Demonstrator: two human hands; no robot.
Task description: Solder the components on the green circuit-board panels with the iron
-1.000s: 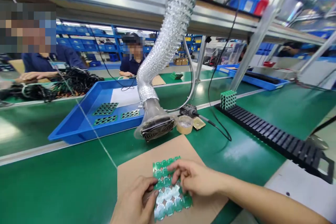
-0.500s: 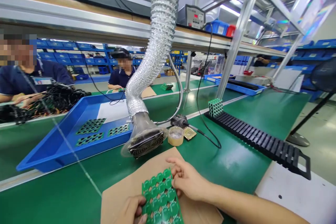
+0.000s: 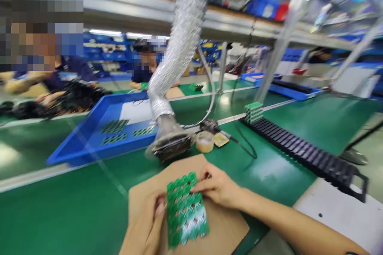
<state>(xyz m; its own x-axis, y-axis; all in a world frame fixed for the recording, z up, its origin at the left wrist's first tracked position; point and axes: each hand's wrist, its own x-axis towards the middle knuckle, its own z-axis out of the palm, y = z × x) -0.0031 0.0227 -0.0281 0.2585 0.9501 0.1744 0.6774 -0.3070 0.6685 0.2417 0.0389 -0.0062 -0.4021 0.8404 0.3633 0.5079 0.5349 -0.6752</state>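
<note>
A green circuit board panel, a grid of rounded cells with small gaps, is held over a piece of brown cardboard. My left hand grips its left edge, fingers curled and thumb at the side. At the upper right edge, my right hand pinches the panel, with fingers bent and the index finger over its face. The picture is blurred, so whether the panel's lower end rests on the cardboard I cannot tell.
Ahead hangs a fume extractor on a silver duct. Left of it, a blue tray holds several boards. A solder wire roll sits near a soldering iron holder. A black slotted rack lies right. Co-workers sit opposite.
The camera view has shifted, and the scene sits further right. My right index finger, raised before, now bends down onto the panel. More of my left hand shows.
</note>
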